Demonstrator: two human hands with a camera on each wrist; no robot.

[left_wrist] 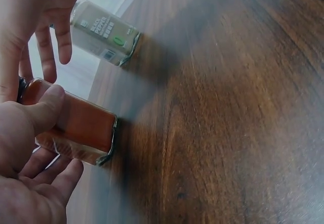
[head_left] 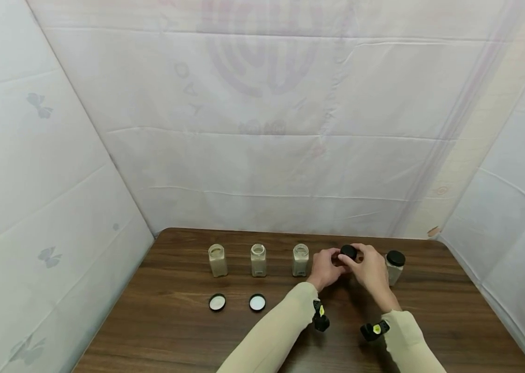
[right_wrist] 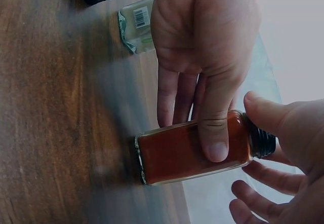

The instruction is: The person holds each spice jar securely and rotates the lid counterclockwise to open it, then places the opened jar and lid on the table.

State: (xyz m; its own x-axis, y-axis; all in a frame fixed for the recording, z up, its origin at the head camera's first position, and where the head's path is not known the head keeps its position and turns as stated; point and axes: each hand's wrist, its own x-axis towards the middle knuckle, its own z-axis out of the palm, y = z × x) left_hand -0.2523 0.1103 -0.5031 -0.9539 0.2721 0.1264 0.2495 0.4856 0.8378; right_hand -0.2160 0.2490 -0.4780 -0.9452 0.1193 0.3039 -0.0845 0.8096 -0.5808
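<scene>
— With left hand [head_left: 325, 268], holding what, and why?
— Gripping a red-brown jar [left_wrist: 86, 120] round its body with curled fingers, presumably to steady it; with right hand [head_left: 370, 267], pinching its black cap [head_left: 348, 252].
— Placed where?
— Upright between an uncapped jar [head_left: 300, 261] and a capped jar [head_left: 393, 274], apparently spaced for access, at a dark wood-grained table [head_left: 188, 336], before creased white cloth [head_left: 262, 166].

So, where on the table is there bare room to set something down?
Bare table lies left of the leftmost lid and right of the rightmost jar. It is crowded around the red-filled jar, where left hand and right hand work.
</scene>
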